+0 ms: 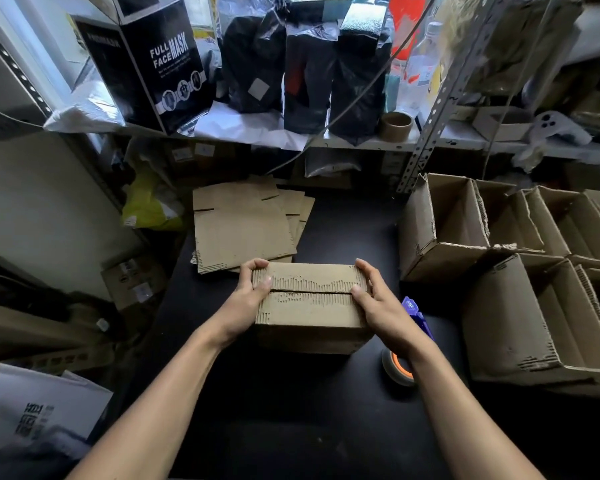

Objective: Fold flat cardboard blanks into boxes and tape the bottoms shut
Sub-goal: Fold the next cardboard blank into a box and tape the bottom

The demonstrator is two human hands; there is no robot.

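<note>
Cardboard box (310, 306) is held upside down at the middle of the dark worktop (291, 410), its two bottom flaps folded shut so that their edges meet in a seam (310, 291) running left to right. The box's long axis is laid the same way, across the view. The left end is gripped by the left hand (248, 296), whose fingers are curled over the far edge while the thumb is pressed on the top beside the seam; the right end is held likewise by the right hand (378, 303), thumb on top, fingers wrapped over the far corner. No tape is seen on the seam, so the taping step is judged not yet done.

The tape roll (397, 368) is lain on the worktop near and to the right of the box, just beside the right forearm, with a purple tool (418, 317) next to it. The right hand is therefore the nearer one for fetching tape, and the flaps can be kept down by the left. A stack of flat blanks (239, 226) is left at the far side, and finished open boxes (499, 237) are gathered at the right.
</note>
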